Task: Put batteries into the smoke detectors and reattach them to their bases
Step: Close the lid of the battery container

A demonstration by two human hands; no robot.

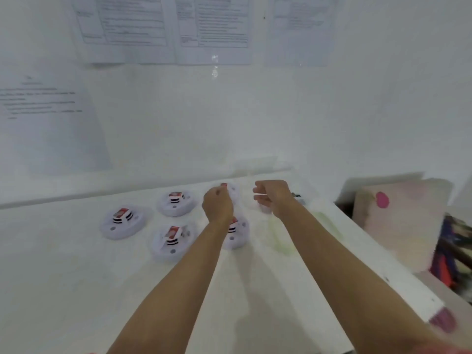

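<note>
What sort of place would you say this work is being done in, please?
Probably a workbench or training station rather than a home: printed sheets are taped to the white wall, and several identical smoke detectors are laid out on a plain white table.

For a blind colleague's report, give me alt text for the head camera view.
A person's left hand grips a white smoke detector at a white table; the right hand hovers curled beside it. Four more detectors lie nearby.

Left hand [217,204] on far smoke detector [233,190]
</note>
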